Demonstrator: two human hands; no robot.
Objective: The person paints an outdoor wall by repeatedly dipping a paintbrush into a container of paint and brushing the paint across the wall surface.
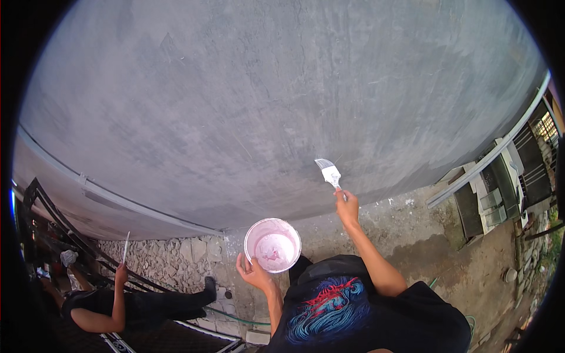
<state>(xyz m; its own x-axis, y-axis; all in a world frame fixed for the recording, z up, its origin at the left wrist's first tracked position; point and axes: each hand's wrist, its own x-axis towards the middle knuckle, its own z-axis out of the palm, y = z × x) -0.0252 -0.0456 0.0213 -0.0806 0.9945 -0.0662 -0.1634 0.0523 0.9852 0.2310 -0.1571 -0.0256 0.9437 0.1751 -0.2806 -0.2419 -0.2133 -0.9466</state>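
Grey plastered wall (265, 100) fills most of what I see, with rubble and bare ground at its foot.

Item 1: black shirt (329, 306) with a red-and-blue print, nearest to me, at the lower edge.

Item 2: left hand (254, 272). I note the fingers (242, 266) curled partly closed around the lower left rim of a white bucket (272, 245), thumb on the near side. The bucket sits just above and right of those fingers, its inside smeared with pinkish-white paint.

Item 3: right hand (346, 203). I see it closed tight on the handle of a flat paintbrush (329, 172). The bristles, white with paint, stand above and left of the fingertips, touching or almost touching the wall; I cannot tell which.

Item 4: another person's hand (121, 272), well to the left of my left fingers, raised and gripping a thin white tool (126, 247).

Item 5: black metal frame (65, 229), behind that person.

Item 6: pale pipe (488, 156), far right of my right fingers, running along the wall's edge.
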